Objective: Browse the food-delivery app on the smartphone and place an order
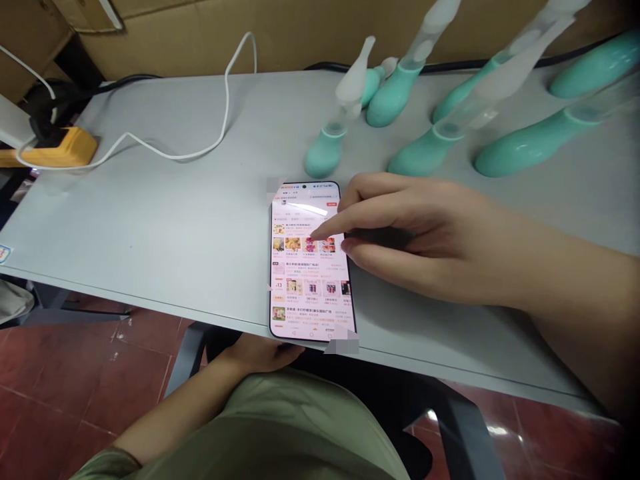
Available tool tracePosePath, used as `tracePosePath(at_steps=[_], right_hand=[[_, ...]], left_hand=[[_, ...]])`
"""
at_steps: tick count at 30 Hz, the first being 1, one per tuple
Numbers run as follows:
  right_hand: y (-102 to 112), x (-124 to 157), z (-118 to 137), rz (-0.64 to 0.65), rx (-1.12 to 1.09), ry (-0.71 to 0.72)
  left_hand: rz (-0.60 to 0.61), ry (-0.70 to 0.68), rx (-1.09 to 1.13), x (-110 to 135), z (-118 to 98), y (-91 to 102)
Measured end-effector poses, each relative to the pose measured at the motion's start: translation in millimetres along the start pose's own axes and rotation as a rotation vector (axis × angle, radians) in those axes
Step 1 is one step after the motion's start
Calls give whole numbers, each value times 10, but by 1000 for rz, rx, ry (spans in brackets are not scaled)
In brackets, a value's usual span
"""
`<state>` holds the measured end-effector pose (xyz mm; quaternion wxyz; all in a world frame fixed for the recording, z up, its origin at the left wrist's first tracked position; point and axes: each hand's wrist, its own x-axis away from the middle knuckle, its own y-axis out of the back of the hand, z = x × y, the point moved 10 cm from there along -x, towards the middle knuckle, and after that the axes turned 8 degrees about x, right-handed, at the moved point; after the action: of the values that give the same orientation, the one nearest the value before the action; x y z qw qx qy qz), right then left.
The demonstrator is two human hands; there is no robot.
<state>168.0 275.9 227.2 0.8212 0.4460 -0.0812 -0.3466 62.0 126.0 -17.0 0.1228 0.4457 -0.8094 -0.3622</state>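
A smartphone (313,267) lies face up on the grey table, its lower end at the front edge. Its lit screen shows a scrolling list of small product pictures and text. My right hand (425,233) reaches in from the right, with the index fingertip on or just over the middle of the screen. Its thumb is held apart below, the other fingers are bent, and nothing is held. My left hand (263,352) rests low on my lap, under the table edge. Its visible fingers look stretched out and hold nothing I can see; part is hidden by the table.
Several turquoise squeeze bulbs (393,100) with clear tubes and whitish tips stand or lean behind the phone. A white cable (185,157) loops across the table (140,220) from a yellow power strip (75,147). Brown cardboard (190,33) lines the back.
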Motion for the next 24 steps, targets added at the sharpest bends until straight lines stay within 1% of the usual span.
tracePosePath(at_steps=[5,12,19,24], right_hand=[[-9,15,93,16,-44,110],[11,5,31,-1,7,25],[-11,33,116,24,-39,119],[41,25,-7,-29,38,22]], left_hand=[[0,-5,-3,-13,-18,26],[1,2,4,2,-15,16],[-2,7,-9,10,-5,16],[3,5,2,-2,-8,13]])
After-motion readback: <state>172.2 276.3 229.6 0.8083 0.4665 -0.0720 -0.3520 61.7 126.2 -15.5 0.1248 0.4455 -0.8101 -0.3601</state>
